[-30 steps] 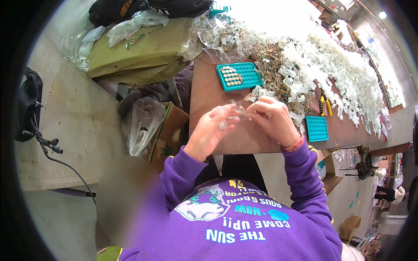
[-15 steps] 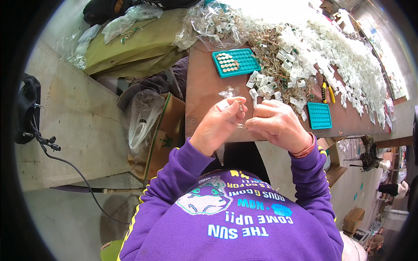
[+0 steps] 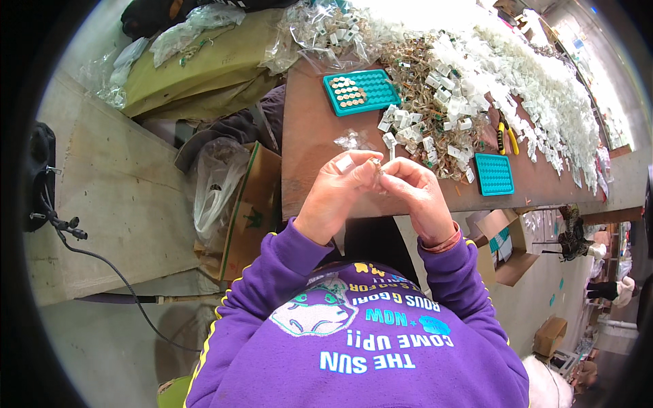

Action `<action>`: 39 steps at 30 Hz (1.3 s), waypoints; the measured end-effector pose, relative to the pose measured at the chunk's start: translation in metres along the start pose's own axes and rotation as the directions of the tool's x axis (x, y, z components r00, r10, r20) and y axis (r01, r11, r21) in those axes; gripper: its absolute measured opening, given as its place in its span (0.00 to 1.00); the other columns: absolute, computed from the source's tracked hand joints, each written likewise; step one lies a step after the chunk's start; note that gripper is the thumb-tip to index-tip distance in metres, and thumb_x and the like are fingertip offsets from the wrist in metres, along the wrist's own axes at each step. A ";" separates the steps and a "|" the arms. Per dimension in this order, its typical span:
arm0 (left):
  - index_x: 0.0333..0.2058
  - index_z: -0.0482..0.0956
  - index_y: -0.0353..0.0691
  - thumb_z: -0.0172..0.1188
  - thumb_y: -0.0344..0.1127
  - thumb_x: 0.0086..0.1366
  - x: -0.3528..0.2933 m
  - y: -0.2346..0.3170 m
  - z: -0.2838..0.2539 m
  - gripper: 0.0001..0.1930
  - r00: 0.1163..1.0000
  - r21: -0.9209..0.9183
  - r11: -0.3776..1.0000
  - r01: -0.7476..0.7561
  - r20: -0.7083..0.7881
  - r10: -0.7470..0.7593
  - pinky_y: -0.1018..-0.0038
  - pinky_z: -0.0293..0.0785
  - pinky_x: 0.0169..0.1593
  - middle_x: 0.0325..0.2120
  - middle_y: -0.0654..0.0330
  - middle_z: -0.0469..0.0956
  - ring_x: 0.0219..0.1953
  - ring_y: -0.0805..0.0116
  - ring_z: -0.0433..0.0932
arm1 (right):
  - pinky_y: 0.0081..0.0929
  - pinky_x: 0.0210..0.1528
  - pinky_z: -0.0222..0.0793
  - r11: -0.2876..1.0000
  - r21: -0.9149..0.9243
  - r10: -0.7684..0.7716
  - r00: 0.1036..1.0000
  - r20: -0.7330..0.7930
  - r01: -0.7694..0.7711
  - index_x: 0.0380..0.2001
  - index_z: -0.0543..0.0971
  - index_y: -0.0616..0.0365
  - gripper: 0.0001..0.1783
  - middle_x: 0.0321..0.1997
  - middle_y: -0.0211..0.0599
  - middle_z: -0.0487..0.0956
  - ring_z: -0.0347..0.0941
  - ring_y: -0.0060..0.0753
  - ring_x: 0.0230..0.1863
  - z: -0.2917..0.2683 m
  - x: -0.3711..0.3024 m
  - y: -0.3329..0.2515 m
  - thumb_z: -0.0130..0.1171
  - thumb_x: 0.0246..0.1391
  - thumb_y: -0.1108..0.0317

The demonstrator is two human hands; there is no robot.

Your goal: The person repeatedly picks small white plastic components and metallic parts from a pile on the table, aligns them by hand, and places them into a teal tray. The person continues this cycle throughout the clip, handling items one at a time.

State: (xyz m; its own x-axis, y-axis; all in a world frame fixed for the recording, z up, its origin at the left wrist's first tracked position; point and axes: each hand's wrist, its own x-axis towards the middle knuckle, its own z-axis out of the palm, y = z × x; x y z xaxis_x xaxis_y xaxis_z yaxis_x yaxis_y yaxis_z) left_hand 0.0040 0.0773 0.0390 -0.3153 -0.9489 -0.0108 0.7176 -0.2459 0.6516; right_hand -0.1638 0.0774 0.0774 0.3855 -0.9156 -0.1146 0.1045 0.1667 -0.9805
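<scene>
My left hand (image 3: 333, 200) and my right hand (image 3: 416, 197) meet over the table's near edge, fingertips pinched together. Between them is a small metallic piece (image 3: 377, 165), mostly covered by the fingers and too small to name. A white strip or tag shows against my left fingers. Just beyond my hands lie a small heap of clear plastic bits (image 3: 354, 139) and several loose white tags (image 3: 401, 122). Farther off, a teal tray (image 3: 381, 92) holds rows of pale round discs in its left part.
A large pile of white tags and thin metal strands (image 3: 469, 88) covers the table's far right. A second teal tray (image 3: 494, 175) and yellow-black pliers (image 3: 505, 138) lie at right. Left of the table stands a cardboard box (image 3: 253, 211) with a plastic bag. An opened carton (image 3: 507, 248) stands on the right.
My right hand has turned and moved left, bringing its fingertips against the left ones at the metallic piece. The whole view has shifted slightly.
</scene>
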 end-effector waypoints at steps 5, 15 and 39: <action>0.48 0.73 0.33 0.59 0.36 0.68 -0.004 -0.005 0.005 0.15 0.999 -0.070 0.997 0.035 -0.030 -0.037 0.76 0.74 0.39 0.31 0.64 0.78 0.31 0.75 0.76 | 0.19 0.40 0.71 0.977 0.168 0.122 0.991 0.046 -0.128 0.32 0.77 0.60 0.05 0.32 0.28 0.79 0.75 0.19 0.34 -0.006 -0.001 0.002 0.59 0.58 0.69; 0.44 0.76 0.36 0.61 0.32 0.66 -0.005 -0.009 0.004 0.10 0.989 0.034 0.999 -0.042 -0.144 0.046 0.80 0.71 0.42 0.34 0.65 0.78 0.34 0.79 0.74 | 0.30 0.42 0.72 0.546 -0.766 -0.588 0.806 -0.062 0.339 0.33 0.78 0.60 0.08 0.36 0.35 0.79 0.77 0.35 0.38 0.001 -0.005 -0.003 0.65 0.49 0.72; 0.51 0.73 0.37 0.61 0.34 0.66 -0.010 0.008 -0.006 0.16 0.992 0.237 0.965 0.111 -0.083 -0.094 0.80 0.72 0.47 0.42 0.63 0.79 0.43 0.78 0.76 | 0.15 0.35 0.74 0.907 0.406 0.127 0.992 0.004 -0.117 0.40 0.78 0.63 0.08 0.35 0.33 0.81 0.78 0.19 0.33 -0.020 0.002 0.012 0.61 0.58 0.72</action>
State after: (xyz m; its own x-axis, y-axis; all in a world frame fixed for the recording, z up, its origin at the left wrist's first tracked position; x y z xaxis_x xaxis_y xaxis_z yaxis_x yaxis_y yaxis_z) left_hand 0.0163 0.0837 0.0401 -0.3287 -0.9347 -0.1351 0.5106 -0.2963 0.8071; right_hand -0.1799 0.0700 0.0620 0.3990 -0.8858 -0.2371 0.4213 0.4068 -0.8106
